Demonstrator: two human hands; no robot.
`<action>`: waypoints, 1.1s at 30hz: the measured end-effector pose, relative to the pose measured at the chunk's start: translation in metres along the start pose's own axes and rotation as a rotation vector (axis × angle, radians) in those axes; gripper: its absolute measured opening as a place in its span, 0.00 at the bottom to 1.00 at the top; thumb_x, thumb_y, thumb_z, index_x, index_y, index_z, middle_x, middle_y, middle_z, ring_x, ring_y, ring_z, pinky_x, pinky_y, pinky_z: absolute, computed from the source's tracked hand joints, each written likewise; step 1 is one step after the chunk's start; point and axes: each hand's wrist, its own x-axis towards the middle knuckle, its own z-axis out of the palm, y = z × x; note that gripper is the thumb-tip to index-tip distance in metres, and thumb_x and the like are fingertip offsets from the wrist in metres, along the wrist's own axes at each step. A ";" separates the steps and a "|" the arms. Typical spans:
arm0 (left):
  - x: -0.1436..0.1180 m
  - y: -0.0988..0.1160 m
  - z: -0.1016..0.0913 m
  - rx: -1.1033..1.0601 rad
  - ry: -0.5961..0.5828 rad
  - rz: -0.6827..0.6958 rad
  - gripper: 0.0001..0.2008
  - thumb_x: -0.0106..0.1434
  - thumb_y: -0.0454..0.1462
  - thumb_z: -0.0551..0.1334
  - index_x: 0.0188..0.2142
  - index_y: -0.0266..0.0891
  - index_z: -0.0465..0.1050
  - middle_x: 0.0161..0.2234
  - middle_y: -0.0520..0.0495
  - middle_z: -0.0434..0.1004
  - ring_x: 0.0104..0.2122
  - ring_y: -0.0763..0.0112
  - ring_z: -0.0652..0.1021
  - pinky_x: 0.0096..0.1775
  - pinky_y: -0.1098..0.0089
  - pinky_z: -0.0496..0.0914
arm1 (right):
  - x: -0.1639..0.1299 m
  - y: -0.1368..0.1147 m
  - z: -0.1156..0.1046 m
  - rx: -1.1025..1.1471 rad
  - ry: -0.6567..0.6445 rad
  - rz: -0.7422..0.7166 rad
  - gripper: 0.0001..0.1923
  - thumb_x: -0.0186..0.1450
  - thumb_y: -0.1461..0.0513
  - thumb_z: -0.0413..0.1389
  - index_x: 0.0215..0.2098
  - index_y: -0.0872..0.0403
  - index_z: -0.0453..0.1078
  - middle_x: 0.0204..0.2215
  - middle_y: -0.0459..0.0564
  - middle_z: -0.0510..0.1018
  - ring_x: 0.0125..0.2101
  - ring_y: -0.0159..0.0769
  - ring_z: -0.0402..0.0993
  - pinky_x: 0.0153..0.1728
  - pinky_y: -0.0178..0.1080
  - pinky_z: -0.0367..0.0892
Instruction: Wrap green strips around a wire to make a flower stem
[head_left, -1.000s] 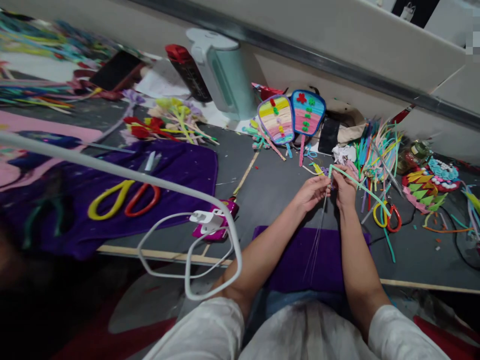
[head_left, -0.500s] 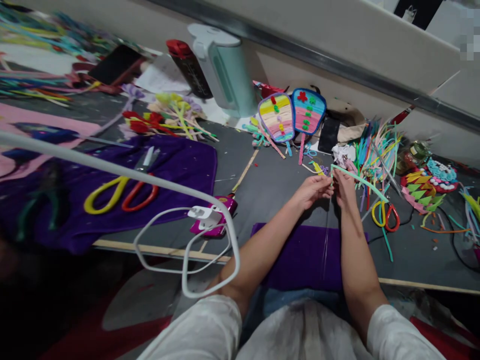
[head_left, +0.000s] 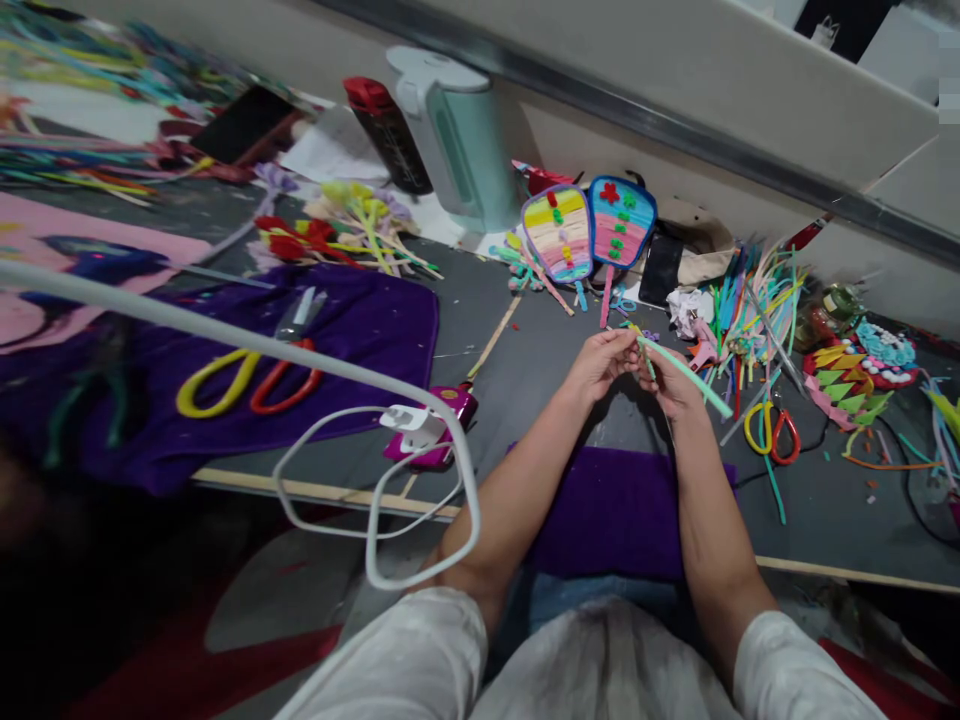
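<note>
1. Fingers of my left hand [head_left: 602, 365] are pinching the light green strip [head_left: 686, 376] at its bent end; those of my right hand [head_left: 677, 388] are also closed on it, just beside.
2. Long part of the strip is free and passes over my right fingers, out to the right. By my judgement the work on it is at an early stage: one bend is made, most of the length is left.
3. Beyond my fingers, two fan-shaped pieces [head_left: 559, 235] look finished, with coloured bands and small decorations.
4. To the right of my fingers are the loose strips [head_left: 754, 310], apparently unused, and the small scissors [head_left: 775, 430], held by nobody.
5. About containers: left and beyond my fingers stand a pale blue jug [head_left: 469, 160], lid on, and a red-capped bottle [head_left: 391, 135]; I cannot see what the jug contains. Farther to the right is a glass jar [head_left: 838, 303], its content too unclear to tell.
</note>
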 end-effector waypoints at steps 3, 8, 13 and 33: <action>-0.001 0.002 0.001 0.038 0.000 0.008 0.17 0.47 0.40 0.73 0.31 0.31 0.73 0.21 0.52 0.72 0.19 0.80 0.72 0.22 0.78 0.69 | 0.002 0.001 -0.001 0.032 0.000 0.024 0.13 0.52 0.55 0.64 0.26 0.56 0.69 0.17 0.40 0.66 0.15 0.19 0.52 0.12 0.25 0.45; 0.000 0.002 0.000 0.032 0.036 0.015 0.14 0.48 0.38 0.72 0.29 0.31 0.71 0.20 0.52 0.72 0.18 0.81 0.72 0.23 0.79 0.68 | 0.004 0.003 -0.002 0.084 0.023 0.016 0.12 0.51 0.57 0.64 0.26 0.56 0.69 0.17 0.41 0.67 0.16 0.20 0.55 0.11 0.25 0.48; 0.002 -0.001 0.001 -0.078 0.152 0.072 0.09 0.53 0.35 0.69 0.29 0.33 0.71 0.23 0.50 0.75 0.21 0.80 0.75 0.26 0.80 0.70 | 0.004 0.005 0.005 0.028 0.079 -0.118 0.13 0.50 0.59 0.65 0.33 0.54 0.73 0.25 0.45 0.75 0.20 0.22 0.62 0.14 0.25 0.56; -0.002 -0.003 0.002 0.036 0.132 -0.089 0.10 0.51 0.35 0.70 0.28 0.32 0.72 0.22 0.51 0.72 0.18 0.80 0.72 0.23 0.76 0.72 | 0.000 -0.002 -0.020 -0.737 0.289 -0.605 0.10 0.61 0.55 0.54 0.31 0.53 0.71 0.25 0.45 0.74 0.26 0.31 0.68 0.30 0.34 0.62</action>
